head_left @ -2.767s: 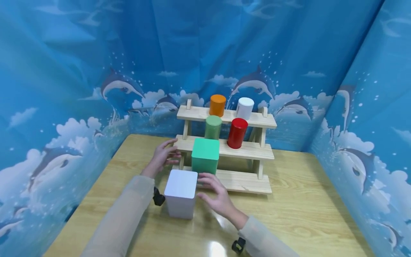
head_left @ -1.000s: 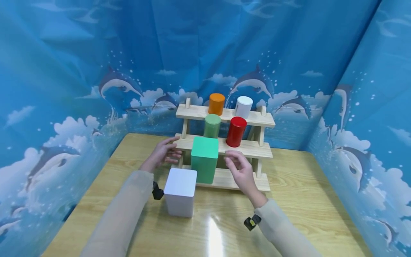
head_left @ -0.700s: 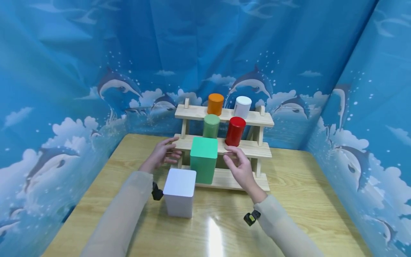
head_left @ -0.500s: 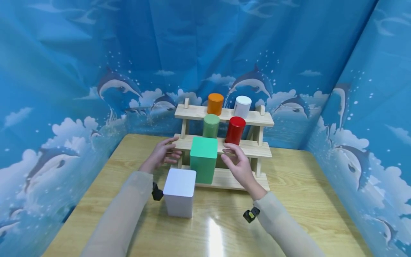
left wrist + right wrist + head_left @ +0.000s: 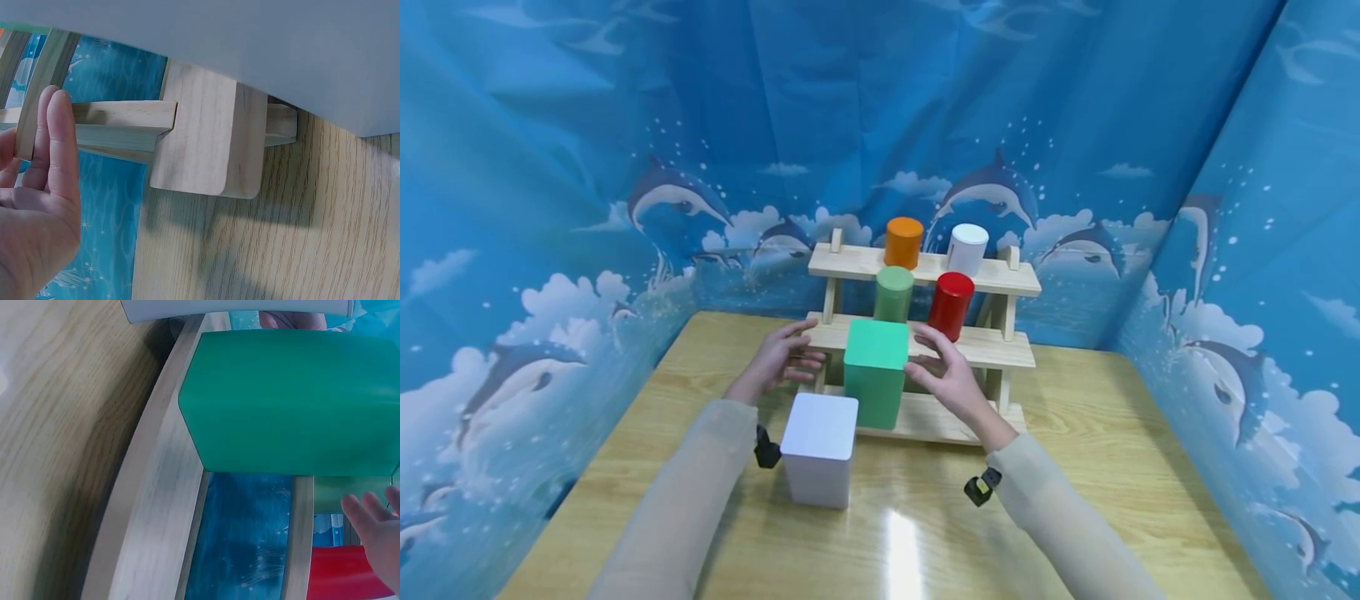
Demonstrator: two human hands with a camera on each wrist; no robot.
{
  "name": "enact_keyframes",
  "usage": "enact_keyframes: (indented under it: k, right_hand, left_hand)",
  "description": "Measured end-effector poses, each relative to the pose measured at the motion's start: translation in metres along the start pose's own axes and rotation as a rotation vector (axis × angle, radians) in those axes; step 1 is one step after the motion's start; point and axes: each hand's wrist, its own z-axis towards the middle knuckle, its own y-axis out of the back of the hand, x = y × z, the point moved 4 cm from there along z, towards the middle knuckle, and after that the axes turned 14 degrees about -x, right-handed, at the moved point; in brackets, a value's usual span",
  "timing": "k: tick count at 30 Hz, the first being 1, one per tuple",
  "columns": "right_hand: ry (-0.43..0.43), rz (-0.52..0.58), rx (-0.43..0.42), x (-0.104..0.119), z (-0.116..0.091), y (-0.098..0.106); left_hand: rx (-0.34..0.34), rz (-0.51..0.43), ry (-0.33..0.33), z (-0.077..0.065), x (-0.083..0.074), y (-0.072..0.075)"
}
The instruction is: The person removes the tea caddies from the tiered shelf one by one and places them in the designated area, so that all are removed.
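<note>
A tall green box (image 5: 880, 375) stands upright on the bottom shelf of a three-tier wooden stand (image 5: 985, 346). My right hand (image 5: 955, 383) is at its right side, fingers loosely bent and holding nothing; the thumb tip overlaps the box's right edge in the head view. In the right wrist view the fingers (image 5: 369, 512) show by the light green cylinder (image 5: 337, 490) and the red one (image 5: 344, 572). My left hand (image 5: 778, 362) is at the left end of the middle shelf, its fingers (image 5: 62, 144) extended along the board's end.
A white box (image 5: 820, 450) stands on the table (image 5: 1075, 500) in front of the stand's left part. Orange (image 5: 903, 243) and white (image 5: 967, 250) cylinders are on the top shelf. A blue dolphin-print curtain (image 5: 775, 125) surrounds the table.
The right hand has moved from beside the white box up and right, then back left to the green box. The green box's lower front now shows. The left hand has barely moved.
</note>
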Motion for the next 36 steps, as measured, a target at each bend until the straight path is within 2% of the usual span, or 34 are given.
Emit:
enact_keyframes:
  k: [5, 10, 15, 22, 25, 29, 32, 36]
  right_hand:
    - [0.006, -0.026, 0.061, 0.004, 0.004, -0.007]
    - [0.005, -0.069, 0.086, 0.006, 0.007, -0.011]
    - [0.005, -0.066, 0.105, 0.002, 0.010, -0.015]
    - [0.056, -0.087, 0.091, -0.030, 0.017, -0.018]
    - [0.063, -0.070, 0.093, -0.023, 0.016, -0.019]
    - [0.054, -0.054, 0.098, -0.004, 0.012, -0.020]
    - [0.061, -0.051, 0.090, -0.004, 0.012, -0.021]
    - [0.066, -0.051, 0.073, -0.005, 0.011, -0.021]
  left_hand:
    - [-0.006, -0.004, 0.004, -0.001, -0.001, 0.000]
    - [-0.007, -0.007, 0.001, -0.001, 0.000, -0.001]
    - [-0.007, -0.012, 0.001, -0.001, 0.000, 0.000]
    - [-0.002, -0.016, 0.000, -0.001, 0.001, 0.000]
    - [-0.002, -0.016, 0.008, -0.002, 0.000, -0.001]
    - [0.012, -0.006, 0.019, -0.010, -0.007, -0.003]
    - [0.022, 0.006, 0.024, -0.017, -0.013, -0.004]
    - [0.015, 0.011, 0.029, -0.020, -0.015, -0.004]
